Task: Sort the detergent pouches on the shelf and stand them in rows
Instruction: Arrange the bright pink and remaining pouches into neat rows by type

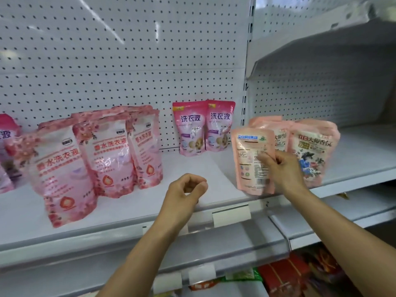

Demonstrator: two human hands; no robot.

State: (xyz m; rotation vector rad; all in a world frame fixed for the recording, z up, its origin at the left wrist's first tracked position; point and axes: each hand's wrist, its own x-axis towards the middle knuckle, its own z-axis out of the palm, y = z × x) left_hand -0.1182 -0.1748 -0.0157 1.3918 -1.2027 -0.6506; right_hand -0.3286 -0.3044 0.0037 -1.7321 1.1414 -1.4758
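I am standing at a white metal shelf point(128, 209) with a pegboard back point(128, 50). Glossy pink detergent pouches point(107, 153) are standing in groups along it. My right hand point(280, 168) is gripping a peach pouch point(248, 159), back label facing me. My left hand point(184, 191) is hovering, curled, holding nothing.
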